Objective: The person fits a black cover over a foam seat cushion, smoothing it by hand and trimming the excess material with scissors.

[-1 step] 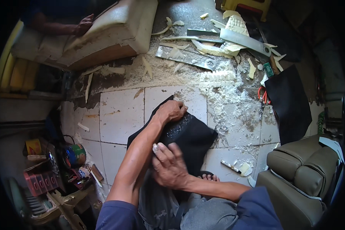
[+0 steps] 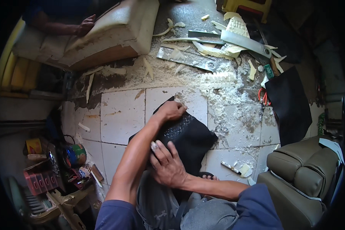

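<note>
A black sheet of cover material [image 2: 197,142] drapes in front of my knees, with a patch of small shiny raised marks [image 2: 174,132] near its middle. My left hand [image 2: 173,111] grips the far edge of the sheet, its fingers curled over; the fingertips are partly hidden. Close by the left forearm, my right hand [image 2: 168,165] lies on the near part of the sheet with its fingers stretched out and slightly apart. One of its fingertips is whitish. Whatever lies under the sheet is hidden.
Metal blades [image 2: 245,43] and pale foam offcuts lie ahead among crumbs. Another black sheet [image 2: 289,105] rests at the right, above an olive padded seat [image 2: 291,184]. A worn, pale seat [image 2: 111,34] stands far left, with another person's hand [image 2: 86,25] on it. Tins [image 2: 74,154] and tools crowd the left.
My right hand has shifted slightly and shows sharper, with less motion blur. The left hand keeps its hold on the sheet's far edge.
</note>
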A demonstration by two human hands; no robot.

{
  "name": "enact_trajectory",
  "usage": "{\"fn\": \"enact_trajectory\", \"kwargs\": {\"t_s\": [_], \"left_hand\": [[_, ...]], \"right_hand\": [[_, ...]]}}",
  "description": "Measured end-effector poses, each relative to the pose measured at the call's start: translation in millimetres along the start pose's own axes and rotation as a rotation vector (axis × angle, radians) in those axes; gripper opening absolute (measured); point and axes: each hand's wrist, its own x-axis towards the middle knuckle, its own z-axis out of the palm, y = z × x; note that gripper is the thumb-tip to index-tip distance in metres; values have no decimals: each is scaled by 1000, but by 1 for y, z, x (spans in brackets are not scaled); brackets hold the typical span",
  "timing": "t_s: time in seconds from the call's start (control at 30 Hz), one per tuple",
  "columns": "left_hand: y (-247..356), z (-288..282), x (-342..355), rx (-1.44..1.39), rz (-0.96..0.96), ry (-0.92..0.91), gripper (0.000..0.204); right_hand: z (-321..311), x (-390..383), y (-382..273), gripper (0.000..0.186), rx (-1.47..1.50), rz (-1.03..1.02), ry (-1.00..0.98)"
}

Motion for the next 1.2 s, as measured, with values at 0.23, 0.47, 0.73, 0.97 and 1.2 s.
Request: {"fn": "enact_trajectory", "kwargs": {"t_s": [0.23, 0.47, 0.73, 0.97, 1.2], "left_hand": [[-45, -38, -121, -241, 9, 730, 34], [-73, 56, -236, -231, 31, 445, 54], [-100, 47, -176, -347, -91, 345, 59], [-118, 42, -177, -480, -191, 252, 61], [-125, 94, -289, -292, -216, 837, 49]], "right_hand": [[18, 36, 69, 52, 24, 372, -244], [39, 67, 137, 58, 163, 600, -508], [39, 64, 158, 50, 136, 668, -488], [11, 65, 74, 52, 62, 142, -109], [-7, 50, 72, 60, -14, -24, -370]]}}
